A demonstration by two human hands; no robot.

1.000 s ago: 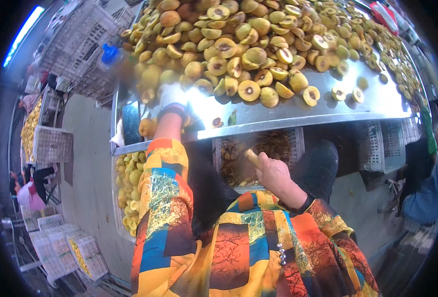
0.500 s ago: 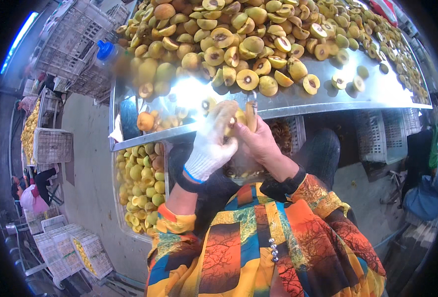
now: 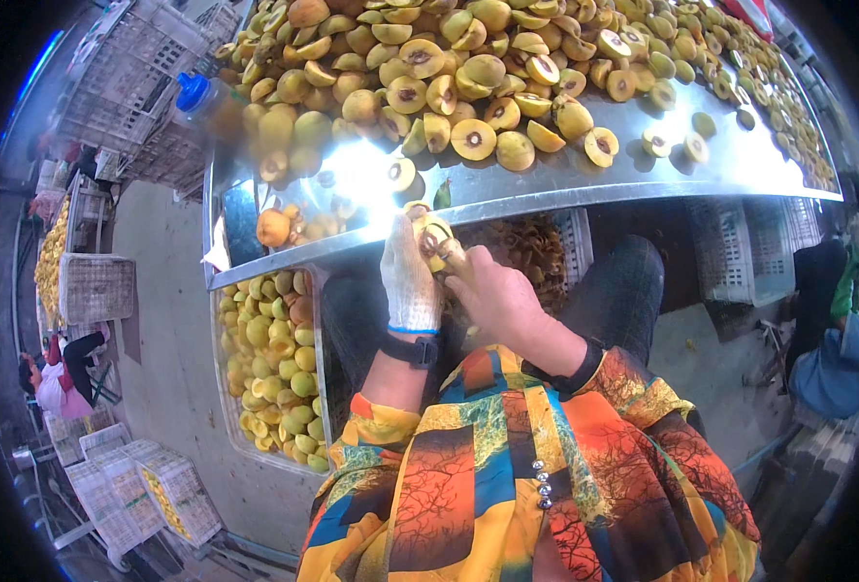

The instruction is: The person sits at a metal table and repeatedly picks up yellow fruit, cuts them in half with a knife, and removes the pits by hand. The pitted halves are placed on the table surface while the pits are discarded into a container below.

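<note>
Fruit half [image 3: 434,242], its cut face showing, sits in the white-gloved left hand [image 3: 412,281] just beside the near edge of a metal worktop [image 3: 584,182]. The glove's fingers curl closed around it, though their far side is hidden. The bare right hand [image 3: 507,296] comes in from the right, fingers closed on a tan handle [image 3: 458,263] angled at the fruit; whatever tip the handle carries cannot be made out.

Beyond, a heap of cut fruit [image 3: 468,82] covers the far worktop, a few halves lying loose near its front. A bin [image 3: 317,325] of yellow-green pieces stands below at left; a white crate [image 3: 574,242] of brown scraps lies under the hands.

Wet flesh could make the piece slide in the glove and drop toward the crate. With the handle aimed at the holding hand, too hard a push might carry it past the fruit into gloved fingers. Glare [image 3: 361,179] on the metal could hide a stray piece, and a knock to the worktop might roll loose halves off.
</note>
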